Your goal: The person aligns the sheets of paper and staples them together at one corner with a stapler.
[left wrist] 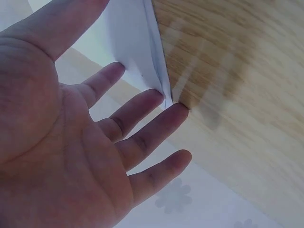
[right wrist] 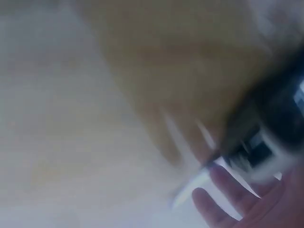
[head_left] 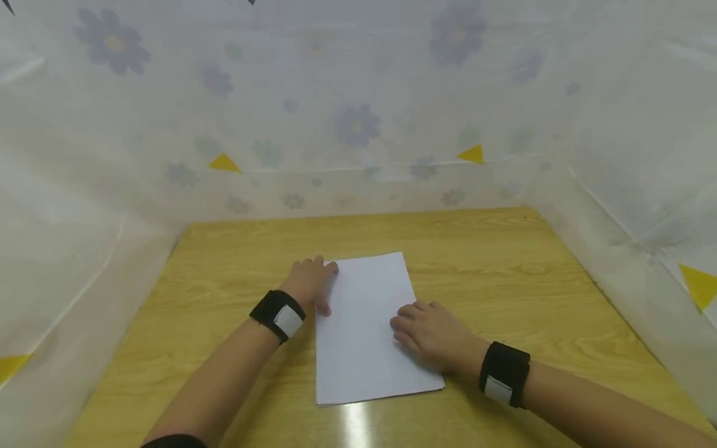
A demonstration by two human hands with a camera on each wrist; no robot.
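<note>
I see the paper [head_left: 366, 323] lying mid-table [head_left: 504, 261]. My left hand [head_left: 310, 283] rests at its far left corner, my right hand [head_left: 431, 333] on its right edge, nearer me.

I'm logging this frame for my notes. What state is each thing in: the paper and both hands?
paper: flat on the wooden table, far left corner lifted slightly
left hand: fingers straight, tips at the paper's far left corner
right hand: resting flat on the paper's right edge, fingers relaxed
</note>
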